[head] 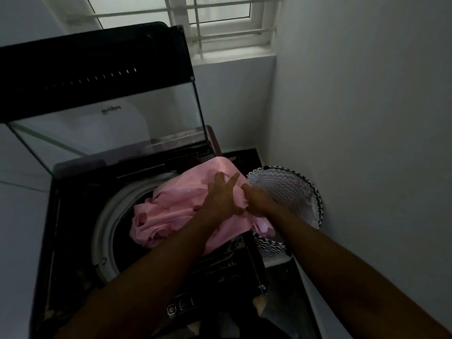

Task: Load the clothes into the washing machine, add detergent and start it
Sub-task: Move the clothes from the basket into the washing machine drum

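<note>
Room: dim laundry corner with pale walls; the washing machine (146, 216) is the landmark for every place below.
Control panel: at the machine's near edge, a row of small buttons (182, 306) shows between the two forearms, with faint print just beyond them.
Left hand (220, 199): over the machine's right part, fingers spread and straight, lying flat on the pink garment (171, 211); grip released, pressing rather than clasping.
Right hand (256, 204): just right of the left hand and touching it, at the machine's right edge; its grip is clenched on a fold of the pink garment.
Pink garment: bunched across the right side of the machine's round drum opening (110, 231), part hanging into the opening, part draped over the machine's right rim toward the basket.
Laundry basket (288, 192): on the floor just beside the machine's right side, against the wall; black-and-white zigzag pattern, one corner of the pink garment lying over its near rim.
Lid (97, 94): raised upright at the machine's far side, dark frame with a clear pane.
Window (215, 23): beyond the machine, high on the far wall, white bars across it.
</note>
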`<action>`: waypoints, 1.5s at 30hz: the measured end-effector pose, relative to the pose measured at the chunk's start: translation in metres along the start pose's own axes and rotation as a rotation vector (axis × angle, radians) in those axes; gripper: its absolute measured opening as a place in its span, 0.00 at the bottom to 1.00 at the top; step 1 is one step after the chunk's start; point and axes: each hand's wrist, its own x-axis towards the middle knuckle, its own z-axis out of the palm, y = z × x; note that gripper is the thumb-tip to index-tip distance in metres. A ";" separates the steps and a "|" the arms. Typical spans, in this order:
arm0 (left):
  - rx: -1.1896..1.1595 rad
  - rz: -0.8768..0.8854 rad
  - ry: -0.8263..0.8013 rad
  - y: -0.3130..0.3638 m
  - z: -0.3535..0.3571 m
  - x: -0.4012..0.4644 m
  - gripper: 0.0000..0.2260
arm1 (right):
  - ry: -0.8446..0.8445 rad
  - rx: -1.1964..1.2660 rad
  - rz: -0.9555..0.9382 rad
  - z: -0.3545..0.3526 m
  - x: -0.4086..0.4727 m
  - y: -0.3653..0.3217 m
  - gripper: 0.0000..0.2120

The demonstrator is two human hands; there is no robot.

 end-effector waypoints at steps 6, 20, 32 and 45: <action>-0.208 0.015 0.083 -0.008 -0.001 -0.006 0.59 | 0.186 0.125 -0.036 -0.007 -0.005 -0.018 0.30; -0.459 -0.181 0.290 -0.060 -0.058 -0.043 0.14 | 0.647 0.498 -0.067 -0.010 -0.009 -0.135 0.15; -0.268 -0.313 0.375 -0.173 -0.076 -0.135 0.23 | 0.312 0.523 -0.241 0.096 -0.002 -0.223 0.07; 0.126 -0.079 0.289 -0.196 -0.040 -0.122 0.34 | -0.072 0.227 -0.221 0.113 0.006 -0.225 0.20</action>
